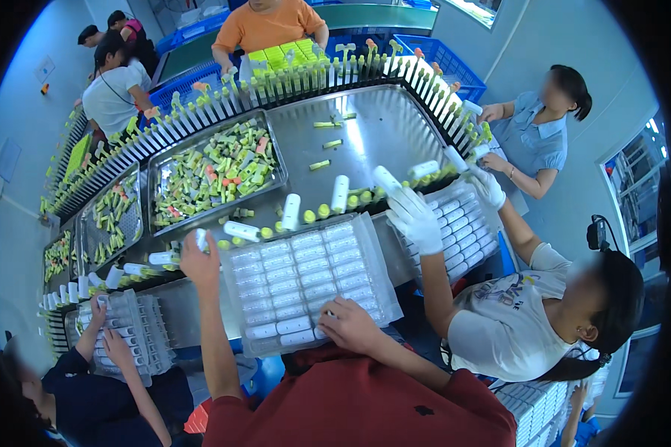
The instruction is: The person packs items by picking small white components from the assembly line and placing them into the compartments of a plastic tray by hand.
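A clear plastic compartment tray (pixel 279 276) lies tilted in front of me, with white cylinders (pixel 294 325) along its near edge. My left hand (pixel 200 261) is raised past the tray's far left corner, fingers closed round a white cylinder (pixel 201 240). Over the tray's near right part, my right hand (pixel 348 325) has its fingers curled at the end of the near row. A bit of white shows between those fingers; it looks like a cylinder, partly hidden. Beyond the tray, more white cylinders (pixel 291 212) stand or lean along a rail of yellow-green pegs (pixel 309 216).
A metal tray (pixel 282 165) of yellow-green and orange pieces sits on the steel table (pixel 306 119), fenced by upright holders (pixel 320 77). At right, a co-worker's gloved hand (pixel 417 223) reaches over another filled tray (pixel 455 231). At left, a co-worker's hands (pixel 118 349) work over stacked trays (pixel 145 328).
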`<action>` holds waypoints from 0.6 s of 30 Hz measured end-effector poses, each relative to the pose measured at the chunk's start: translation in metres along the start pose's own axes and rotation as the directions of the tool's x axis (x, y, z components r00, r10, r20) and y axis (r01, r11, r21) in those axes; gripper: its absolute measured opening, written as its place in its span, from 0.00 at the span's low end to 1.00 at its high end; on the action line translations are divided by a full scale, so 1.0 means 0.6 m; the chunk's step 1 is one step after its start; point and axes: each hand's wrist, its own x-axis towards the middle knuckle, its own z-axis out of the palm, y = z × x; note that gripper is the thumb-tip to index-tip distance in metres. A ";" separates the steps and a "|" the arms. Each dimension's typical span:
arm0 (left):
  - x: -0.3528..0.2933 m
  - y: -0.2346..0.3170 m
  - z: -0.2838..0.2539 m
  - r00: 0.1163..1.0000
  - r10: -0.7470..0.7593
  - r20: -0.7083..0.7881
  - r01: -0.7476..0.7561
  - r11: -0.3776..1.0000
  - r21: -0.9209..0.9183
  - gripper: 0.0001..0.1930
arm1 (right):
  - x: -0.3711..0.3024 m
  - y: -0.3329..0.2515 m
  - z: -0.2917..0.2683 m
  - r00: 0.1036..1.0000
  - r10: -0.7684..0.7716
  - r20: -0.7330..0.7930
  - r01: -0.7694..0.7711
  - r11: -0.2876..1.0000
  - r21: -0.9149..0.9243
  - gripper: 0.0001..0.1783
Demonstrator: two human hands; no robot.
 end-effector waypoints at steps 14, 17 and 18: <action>0.004 -0.141 -0.056 0.984 -0.173 -0.039 0.177 0.960 0.218 0.21 | -0.036 0.006 0.010 0.997 0.079 -0.024 -0.073 0.977 0.201 0.21; 0.005 -0.179 -0.069 0.983 -0.177 -0.049 0.184 0.953 0.242 0.20 | -0.039 0.010 -0.007 0.980 0.192 -0.049 -0.147 0.869 0.473 0.21; 0.007 -0.183 -0.069 0.973 -0.228 -0.038 0.230 0.942 0.244 0.20 | -0.043 0.010 -0.014 0.956 0.292 -0.029 -0.226 0.796 0.561 0.21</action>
